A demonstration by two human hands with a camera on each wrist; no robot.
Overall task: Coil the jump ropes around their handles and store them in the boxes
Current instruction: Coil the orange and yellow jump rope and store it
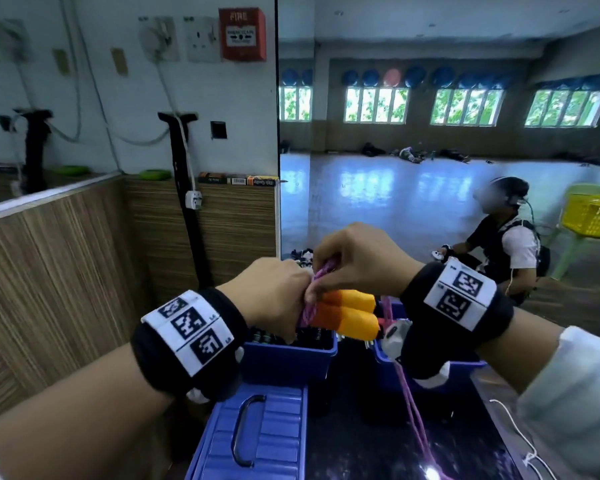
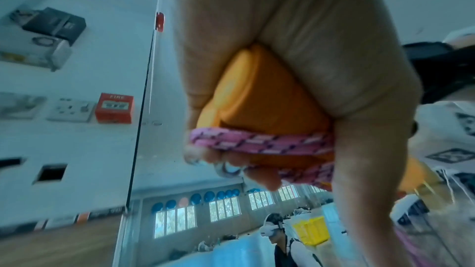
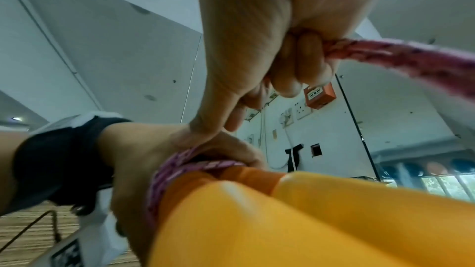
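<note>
Left hand (image 1: 274, 292) clamped around two orange-yellow handles (image 1: 349, 315), held side by side, with pink rope (image 2: 259, 143) wound across them. Right hand (image 1: 357, 261) just above handles, fingers pinched on rope strand (image 3: 385, 52); thumb touches left hand. Handles point toward right wrist, above gap between two open blue boxes (image 1: 288, 358). Loose rope (image 1: 413, 410) hangs below handles, down past right-side box (image 1: 388, 362). Blue lid with black carry handle (image 1: 257, 438) lies nearer than boxes, below left wrist.
</note>
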